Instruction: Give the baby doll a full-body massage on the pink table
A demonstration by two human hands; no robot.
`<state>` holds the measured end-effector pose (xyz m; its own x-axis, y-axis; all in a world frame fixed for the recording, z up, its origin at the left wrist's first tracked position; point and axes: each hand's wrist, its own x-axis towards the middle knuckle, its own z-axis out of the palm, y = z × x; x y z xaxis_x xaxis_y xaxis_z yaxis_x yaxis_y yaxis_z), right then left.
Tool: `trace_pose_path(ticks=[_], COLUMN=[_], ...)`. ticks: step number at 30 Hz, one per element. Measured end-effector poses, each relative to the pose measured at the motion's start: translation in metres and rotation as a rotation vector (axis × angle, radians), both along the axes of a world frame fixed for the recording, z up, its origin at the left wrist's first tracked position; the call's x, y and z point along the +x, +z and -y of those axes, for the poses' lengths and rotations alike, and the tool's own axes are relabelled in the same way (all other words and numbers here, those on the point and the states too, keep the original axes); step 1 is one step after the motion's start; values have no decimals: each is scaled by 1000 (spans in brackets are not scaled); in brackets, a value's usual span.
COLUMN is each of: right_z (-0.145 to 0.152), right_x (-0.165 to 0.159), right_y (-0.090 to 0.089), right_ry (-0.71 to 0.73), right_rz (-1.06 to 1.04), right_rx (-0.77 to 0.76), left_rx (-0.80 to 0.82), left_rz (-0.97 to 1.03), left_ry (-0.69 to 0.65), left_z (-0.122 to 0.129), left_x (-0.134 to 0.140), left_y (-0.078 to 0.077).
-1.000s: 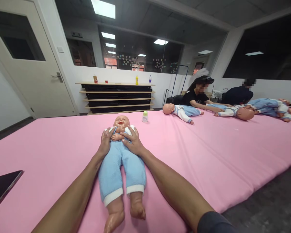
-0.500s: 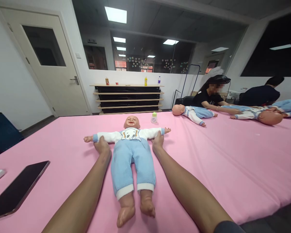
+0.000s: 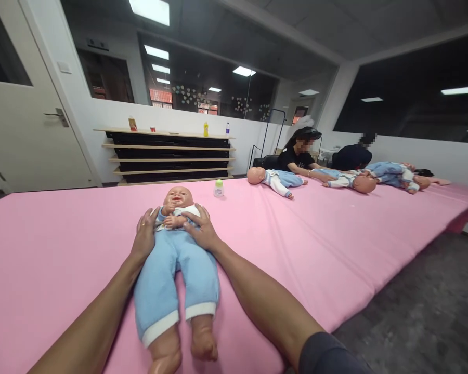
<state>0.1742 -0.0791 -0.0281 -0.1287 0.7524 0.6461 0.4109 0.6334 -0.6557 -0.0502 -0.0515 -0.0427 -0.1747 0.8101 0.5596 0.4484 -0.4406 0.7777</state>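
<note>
On the pink-covered table lies a baby doll (image 3: 177,254) on its back, in light blue trousers and a white top, feet toward me. Both its arms are folded over its chest. My left hand (image 3: 145,235) presses round the doll's folded arm and side, fingers pointing up toward its shoulder. From the other side, my right hand (image 3: 201,227) holds the other arm in, its fingers partly spread over the sleeve and chest. Beyond the doll's head stands a small clear bottle (image 3: 219,188) with a green cap.
Further right on the pink table cover (image 3: 296,249) lie a second doll (image 3: 278,181) and several more dolls. A co-worker (image 3: 298,153) in black reaches over one; another person (image 3: 353,154) sits behind. A shelf unit (image 3: 171,156) with bottles stands against the wall.
The doll's arms were stretched out sideways and are now folded over its chest, brought in by both my hands. The view has turned to the right, and the phone has left it.
</note>
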Motion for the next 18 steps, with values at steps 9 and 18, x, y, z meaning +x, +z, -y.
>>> trace_pose_path(ticks=[9, 18], right_z=[8, -19], right_x=[-6, 30], right_y=[4, -11], right_ry=[-2, -539], right_rz=[39, -716], right_rx=[52, -263], left_rx=[-9, -164], left_rz=[-120, 454], left_ry=[-9, 569], left_z=[4, 15], left_x=[2, -26], left_y=[3, 5])
